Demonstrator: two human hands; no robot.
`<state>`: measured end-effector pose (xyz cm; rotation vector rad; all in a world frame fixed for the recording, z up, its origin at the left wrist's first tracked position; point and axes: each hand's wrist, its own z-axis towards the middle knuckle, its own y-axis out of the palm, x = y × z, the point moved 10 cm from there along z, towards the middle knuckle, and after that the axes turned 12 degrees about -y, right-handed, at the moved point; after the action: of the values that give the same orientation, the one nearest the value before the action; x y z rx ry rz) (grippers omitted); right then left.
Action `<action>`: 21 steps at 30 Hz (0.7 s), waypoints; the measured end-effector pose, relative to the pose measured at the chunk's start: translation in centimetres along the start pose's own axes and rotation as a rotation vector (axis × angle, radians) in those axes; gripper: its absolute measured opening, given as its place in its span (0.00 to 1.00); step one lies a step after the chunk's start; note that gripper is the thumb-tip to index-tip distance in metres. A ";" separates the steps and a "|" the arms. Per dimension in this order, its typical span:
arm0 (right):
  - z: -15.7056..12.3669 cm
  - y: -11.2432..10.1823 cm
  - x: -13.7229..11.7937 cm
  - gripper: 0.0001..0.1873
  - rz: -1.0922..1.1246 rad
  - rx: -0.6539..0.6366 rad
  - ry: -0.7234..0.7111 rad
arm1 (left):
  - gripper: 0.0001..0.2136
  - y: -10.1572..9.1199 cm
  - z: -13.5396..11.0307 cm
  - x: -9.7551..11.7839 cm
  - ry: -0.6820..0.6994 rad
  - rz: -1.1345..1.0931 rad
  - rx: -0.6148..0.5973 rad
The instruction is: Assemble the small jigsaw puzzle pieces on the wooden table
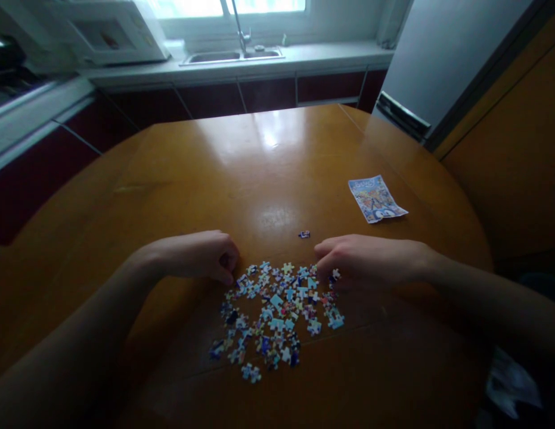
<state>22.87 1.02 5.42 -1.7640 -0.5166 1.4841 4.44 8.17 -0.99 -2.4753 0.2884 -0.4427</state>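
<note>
A loose heap of jigsaw puzzle pieces (277, 322), mostly pale blue with some dark and multicoloured ones, lies on the wooden table in front of me. At the heap's upper left edge rests my left hand (217, 256), its fingers curled in a loose fist and nothing visible in them. My right hand (344, 256) is at the upper right edge, fingers bent down and drawn together among the pieces. Its fingertips are partly hidden, so what they pinch cannot be made out. One separate puzzle piece (304, 235) lies beyond the heap, between the hands.
A creased printed picture sheet (378, 199) lies at the right on the round wooden table (205, 167). Behind the table are a counter with a sink (214, 57), a white microwave (107, 36) and a fridge (447, 53) at the right.
</note>
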 end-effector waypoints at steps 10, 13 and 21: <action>-0.6 -1.3 1.0 0.06 -0.121 0.057 0.107 | 0.08 0.0 0.1 -0.2 0.007 -0.001 0.010; -1.0 -1.1 1.8 0.05 -0.108 0.027 0.147 | 0.08 0.0 0.1 -0.2 0.009 0.006 0.006; 0.5 0.3 0.4 0.05 -0.053 0.043 0.017 | 0.09 0.0 -0.3 0.6 0.022 0.007 -0.004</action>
<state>22.44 1.25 4.92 -1.7153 -0.5156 1.4326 4.88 7.88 -0.61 -2.4738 0.3074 -0.4667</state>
